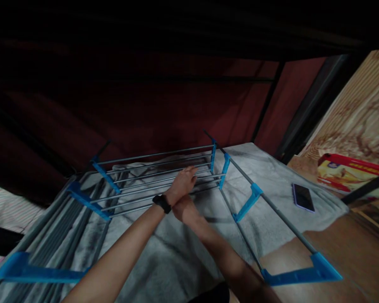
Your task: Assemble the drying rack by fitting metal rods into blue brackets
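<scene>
A rack of grey metal tubes (273, 204) joined by blue plastic brackets (248, 205) lies on a grey cloth (265, 168). My left hand (183, 183), with a black watch (161, 203) at its wrist, is over the rack's thin crossbars (139, 183), towards their right end. Its fingers curl together there, and what they grip is hidden. My right hand (183, 206) crosses under the left wrist. The right fingers are out of sight behind the left hand, so I cannot see what they touch.
A phone (303, 197) lies on the cloth at the right. Beyond it is a red and yellow box (350, 173). Dark frame bars (270, 101) stand before a dark red backing (177, 113). At the left are more grey tubes (63, 227).
</scene>
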